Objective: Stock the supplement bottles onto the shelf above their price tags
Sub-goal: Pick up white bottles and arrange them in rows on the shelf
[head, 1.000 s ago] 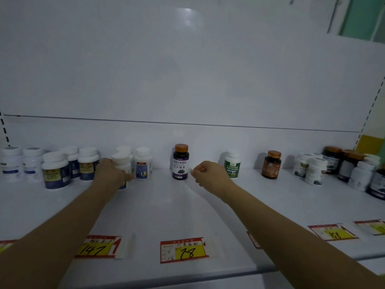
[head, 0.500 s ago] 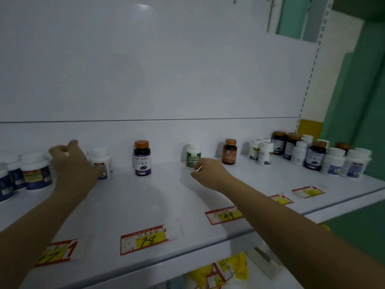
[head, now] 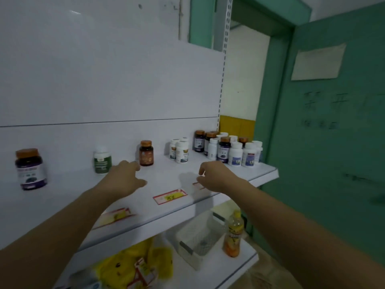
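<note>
No legible text: price tags [head: 169,196], bottle labels [head: 31,174] and door writing [head: 325,109] all blurred

Lower shelf [head: 239,265]: white mesh basket [head: 198,236], orange drink bottle [head: 233,236] just beside it, yellow packets [head: 133,265] to the left. Green door [head: 333,132] bearing paper notice [head: 317,62].

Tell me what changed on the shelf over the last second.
The left hand let go of the white bottle it held and swung right, empty, toward the amber bottle. The right hand also moved right, empty. The bottles stayed standing on the shelf.
</note>
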A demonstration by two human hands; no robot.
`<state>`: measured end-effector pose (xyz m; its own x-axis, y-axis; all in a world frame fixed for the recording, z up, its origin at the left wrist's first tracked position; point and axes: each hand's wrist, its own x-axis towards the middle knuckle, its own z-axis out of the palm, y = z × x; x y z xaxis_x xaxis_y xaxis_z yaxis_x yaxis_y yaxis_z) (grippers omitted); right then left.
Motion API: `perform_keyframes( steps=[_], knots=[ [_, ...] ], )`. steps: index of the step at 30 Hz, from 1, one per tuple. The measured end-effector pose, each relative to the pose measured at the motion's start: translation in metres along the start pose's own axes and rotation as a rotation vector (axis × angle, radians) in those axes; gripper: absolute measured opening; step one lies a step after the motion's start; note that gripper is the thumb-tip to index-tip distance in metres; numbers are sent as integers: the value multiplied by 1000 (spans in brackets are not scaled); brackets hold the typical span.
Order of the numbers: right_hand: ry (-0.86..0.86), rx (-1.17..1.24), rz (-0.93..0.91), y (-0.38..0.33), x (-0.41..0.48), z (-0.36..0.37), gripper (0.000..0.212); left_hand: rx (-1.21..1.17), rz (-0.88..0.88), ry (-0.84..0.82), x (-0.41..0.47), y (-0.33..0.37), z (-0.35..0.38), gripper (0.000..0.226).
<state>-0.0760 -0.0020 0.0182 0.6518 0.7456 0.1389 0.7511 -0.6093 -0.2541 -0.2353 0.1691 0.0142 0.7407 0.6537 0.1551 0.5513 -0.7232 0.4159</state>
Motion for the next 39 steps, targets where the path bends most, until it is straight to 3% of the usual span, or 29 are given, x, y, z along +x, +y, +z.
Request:
perform_keyframes(
  steps=[9, 15, 23, 26, 34, 39],
  knots=[
    [68, -35, 88, 171, 0, -45, 31, -77, 113, -25, 32, 162, 84, 52],
    [108, 10, 157, 238, 21, -57, 29, -104, 204, -16, 63, 234, 117, 44],
    [140, 80, 206, 279, 62, -55, 35, 1, 288, 111, 123, 300, 159, 52],
    [118, 113, 187, 292, 83, -55, 51, 37, 272, 126, 140, 312, 168, 56],
    [68, 308, 33, 307, 135, -47, 78, 160, 88, 262, 164, 343, 195, 67],
    [9, 487, -125, 314, 146, -47, 62, 258, 10, 403, 166, 355, 210, 44]
  ],
)
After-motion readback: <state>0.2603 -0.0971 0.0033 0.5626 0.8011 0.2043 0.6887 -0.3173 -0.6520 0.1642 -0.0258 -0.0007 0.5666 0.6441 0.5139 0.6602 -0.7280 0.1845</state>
